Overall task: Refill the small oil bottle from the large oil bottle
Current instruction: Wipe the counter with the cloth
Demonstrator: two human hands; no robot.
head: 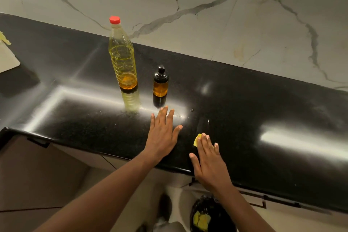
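Bottles upright on the black surface (244,100): capped large oil bottle (123,58), then small oil bottle (160,83) beside it. Left hand (162,134), flat and spread, lies nearest, just below both; right hand (209,160) rests flat on a yellow scrap (196,140).

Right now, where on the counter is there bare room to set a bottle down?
Widest: right of the small bottle, wall to front edge. Also left of the large bottle, up to the white board. Crowded: before the bottles, with left hand, right hand, yellow scrap.
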